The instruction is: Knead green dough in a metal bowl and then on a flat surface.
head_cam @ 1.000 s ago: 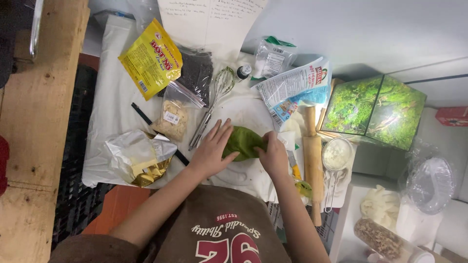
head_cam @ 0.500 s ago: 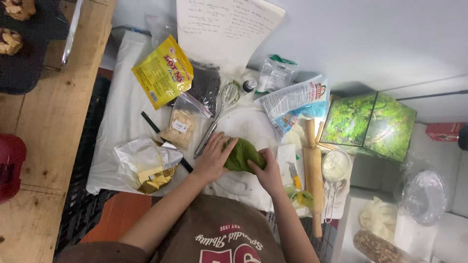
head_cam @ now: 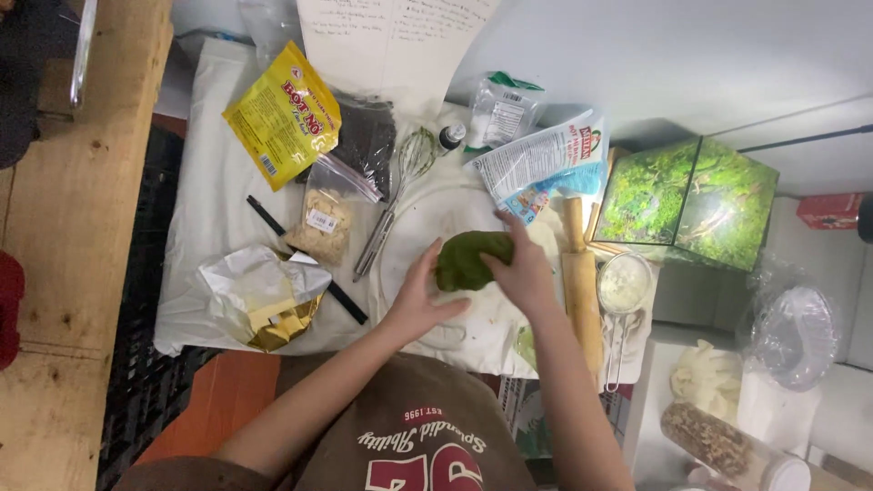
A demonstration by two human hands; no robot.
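A lump of green dough (head_cam: 466,259) lies on a white floured sheet (head_cam: 218,191) in the middle of the head view. My left hand (head_cam: 420,298) presses against its left side with fingers spread. My right hand (head_cam: 522,269) cups its right side, fingers curled over the top edge. Both hands touch the dough together.
A wooden rolling pin (head_cam: 582,291) lies just right of my right hand, a small sieve of flour (head_cam: 624,284) beyond it. A wire whisk (head_cam: 393,200), yellow packet (head_cam: 282,116), zip bag (head_cam: 323,218), foil-wrapped butter (head_cam: 264,300) and black chopsticks (head_cam: 309,264) sit left. A green patterned box (head_cam: 691,200) stands right.
The view has shifted slightly. The dough and both hands have moved a little to the right and up on the sheet, and the lump looks more rounded.
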